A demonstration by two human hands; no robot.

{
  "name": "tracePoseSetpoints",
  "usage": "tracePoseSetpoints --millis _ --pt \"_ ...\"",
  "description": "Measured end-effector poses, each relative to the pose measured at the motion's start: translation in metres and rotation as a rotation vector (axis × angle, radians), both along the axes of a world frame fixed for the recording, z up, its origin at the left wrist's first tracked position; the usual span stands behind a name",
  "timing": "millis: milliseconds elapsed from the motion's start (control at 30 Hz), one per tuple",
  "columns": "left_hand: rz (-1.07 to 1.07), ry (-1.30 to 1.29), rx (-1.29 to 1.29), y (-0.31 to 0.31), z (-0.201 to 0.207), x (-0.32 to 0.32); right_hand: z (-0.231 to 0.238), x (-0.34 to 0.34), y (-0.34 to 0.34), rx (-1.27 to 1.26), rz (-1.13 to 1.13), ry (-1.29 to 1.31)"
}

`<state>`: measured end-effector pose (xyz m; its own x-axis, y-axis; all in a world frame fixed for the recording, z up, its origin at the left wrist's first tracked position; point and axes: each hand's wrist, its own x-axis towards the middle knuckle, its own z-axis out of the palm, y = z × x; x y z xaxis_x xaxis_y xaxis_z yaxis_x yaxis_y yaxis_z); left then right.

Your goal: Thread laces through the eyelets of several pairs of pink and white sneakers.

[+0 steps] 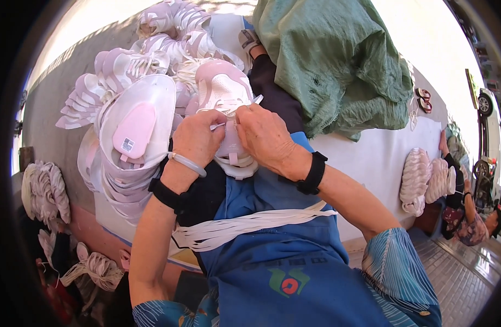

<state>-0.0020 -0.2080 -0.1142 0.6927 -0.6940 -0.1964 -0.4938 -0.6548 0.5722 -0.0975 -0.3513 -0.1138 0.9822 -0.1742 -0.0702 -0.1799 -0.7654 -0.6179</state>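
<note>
A pink and white shoe upper (223, 84) lies across my lap, toe pointing away from me, with a white lace threaded through its eyelets. My left hand (198, 136) is closed at the upper's left side, pinching the white shoelace (217, 126) between thumb and finger. On the opposite side of the tongue, my right hand (267, 139) is closed too, its fingertips pressed together. A pale lace end sticks up beside those fingertips; the exact grip is partly hidden. Across my blue apron (277, 261) rests a bundle of loose white laces (250, 226).
Stacked shoe uppers (133, 147) stand close on my left, with more rows of uppers (177, 32) beyond. A green cloth sack (327, 65) bulks at the far right. Further right are bundled uppers (417, 180) and a seated person (471, 220). Sandals (424, 100) lie on the ground.
</note>
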Motion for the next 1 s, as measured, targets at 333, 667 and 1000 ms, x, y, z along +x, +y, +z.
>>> tracePoseSetpoints --millis 333,667,1000 --pt "-0.097 -0.208 0.037 -0.001 0.002 -0.003 -0.004 0.003 0.011 -0.122 0.041 0.015" --pt "-0.097 -0.116 -0.07 0.002 -0.003 0.0 0.001 -0.002 0.009 -0.209 0.052 0.02" --pt "-0.079 -0.024 -0.133 0.003 -0.01 0.006 -0.006 0.001 0.022 -0.242 -0.004 0.03"
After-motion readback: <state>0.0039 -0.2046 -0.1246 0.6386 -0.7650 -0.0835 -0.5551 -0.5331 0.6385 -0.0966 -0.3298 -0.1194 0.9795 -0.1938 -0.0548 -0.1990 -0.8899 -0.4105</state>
